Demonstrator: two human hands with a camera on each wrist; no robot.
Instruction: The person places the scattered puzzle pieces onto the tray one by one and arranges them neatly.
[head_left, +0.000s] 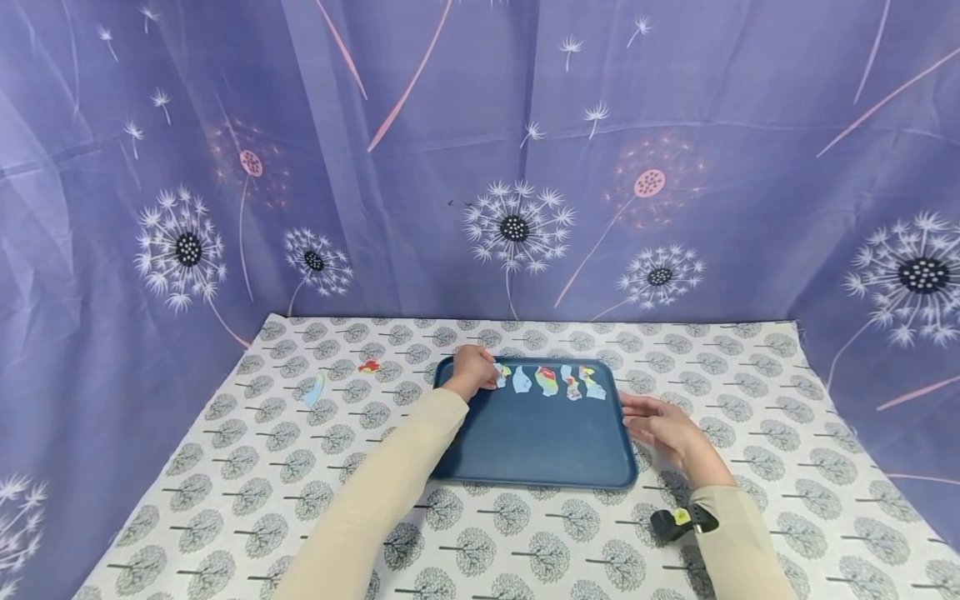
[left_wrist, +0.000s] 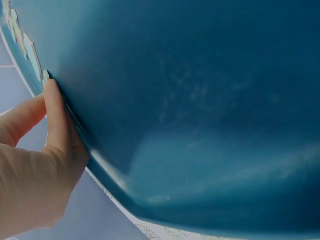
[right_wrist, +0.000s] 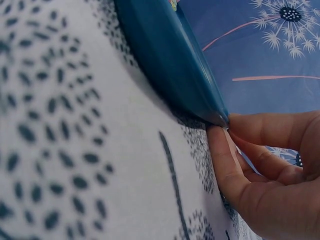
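Observation:
A dark blue tray [head_left: 540, 446] lies on the cloth, with a row of irregular, colourful puzzle pieces [head_left: 547, 381] along its far side. My left hand [head_left: 472, 371] reaches over the tray's far left corner. Its thumb and fingertips pinch the leftmost puzzle piece [head_left: 505, 374], mostly hidden by them in the left wrist view. At the right side, my right hand [head_left: 663, 429] holds the tray's rim [right_wrist: 217, 112] between thumb and fingers. To the left of the tray, a red piece [head_left: 369, 367] and a curved light-blue piece [head_left: 314, 392] lie on the cloth.
A white cloth [head_left: 510, 542] printed with grey trees covers the table. Purple curtains [head_left: 420, 208] with dandelion prints hang behind and at both sides. A black device [head_left: 671, 525] is strapped to my right wrist.

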